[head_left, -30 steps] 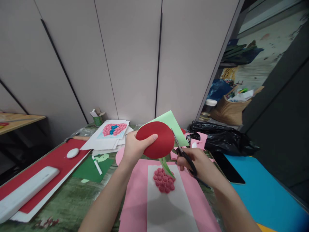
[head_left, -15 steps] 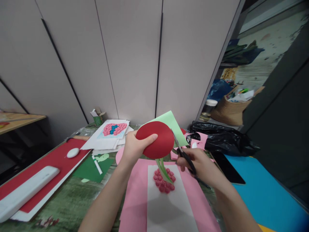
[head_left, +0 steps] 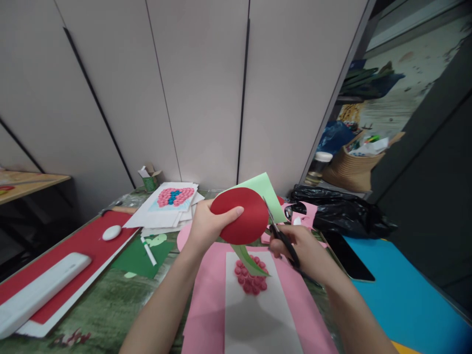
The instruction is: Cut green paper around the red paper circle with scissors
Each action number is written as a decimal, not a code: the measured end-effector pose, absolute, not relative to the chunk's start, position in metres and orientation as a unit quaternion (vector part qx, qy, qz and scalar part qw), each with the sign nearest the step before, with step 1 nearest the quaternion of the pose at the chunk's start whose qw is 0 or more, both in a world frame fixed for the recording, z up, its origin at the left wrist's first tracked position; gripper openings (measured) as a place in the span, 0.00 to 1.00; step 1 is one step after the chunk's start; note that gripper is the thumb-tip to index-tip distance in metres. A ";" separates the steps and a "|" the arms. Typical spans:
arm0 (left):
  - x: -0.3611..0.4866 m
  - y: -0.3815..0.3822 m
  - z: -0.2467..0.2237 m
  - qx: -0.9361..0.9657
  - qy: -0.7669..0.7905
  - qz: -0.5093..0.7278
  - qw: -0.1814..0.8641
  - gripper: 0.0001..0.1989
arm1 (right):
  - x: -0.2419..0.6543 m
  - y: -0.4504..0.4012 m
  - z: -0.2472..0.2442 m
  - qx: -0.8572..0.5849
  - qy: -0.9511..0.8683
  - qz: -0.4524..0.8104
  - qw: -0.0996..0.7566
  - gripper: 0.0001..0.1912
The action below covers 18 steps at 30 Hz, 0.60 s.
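A red paper circle (head_left: pixel 250 221) is pinched in my left hand (head_left: pixel 206 223), with the thumb on its face. Light green paper (head_left: pixel 271 189) lies behind the circle and sticks out at the top and right. My right hand (head_left: pixel 306 248) grips black-handled scissors (head_left: pixel 284 241), whose blades are at the circle's right edge, on the green paper. From under the circle a curled green strip (head_left: pixel 247 260) hangs down. Below it, a ring of pink rolled pieces (head_left: pixel 250 286) sits on a white sheet (head_left: pixel 260 324), which lies on pink paper (head_left: pixel 206 295).
On the left are red paper (head_left: pixel 121 223) with a white mouse-shaped object (head_left: pixel 111 232) and a long white device (head_left: pixel 47 290), dark green paper (head_left: pixel 136 260), and a marker (head_left: pixel 148 250). At right are a black plastic bag (head_left: pixel 346 216), a tablet (head_left: pixel 348 255) and blue paper (head_left: pixel 398 285).
The red circle and green paper have shifted slightly right and tilted a little. The curled green strip below has swung and looks wider. The scissors have barely moved.
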<state>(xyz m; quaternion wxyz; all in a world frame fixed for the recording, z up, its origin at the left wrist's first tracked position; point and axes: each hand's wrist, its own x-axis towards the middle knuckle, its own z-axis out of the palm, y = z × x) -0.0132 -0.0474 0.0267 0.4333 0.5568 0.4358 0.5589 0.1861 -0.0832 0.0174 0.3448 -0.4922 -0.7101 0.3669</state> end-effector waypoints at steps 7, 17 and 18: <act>-0.016 -0.047 0.027 0.568 0.452 0.543 0.422 0.17 | 0.189 -0.084 0.018 -0.508 -0.717 0.353 0.320 0.10; -0.020 -0.044 0.026 0.581 0.459 0.531 0.412 0.20 | 0.192 -0.081 0.016 -0.518 -0.718 0.354 0.302 0.13; -0.021 -0.044 0.026 0.581 0.461 0.530 0.412 0.20 | 0.192 -0.081 0.015 -0.518 -0.719 0.352 0.300 0.13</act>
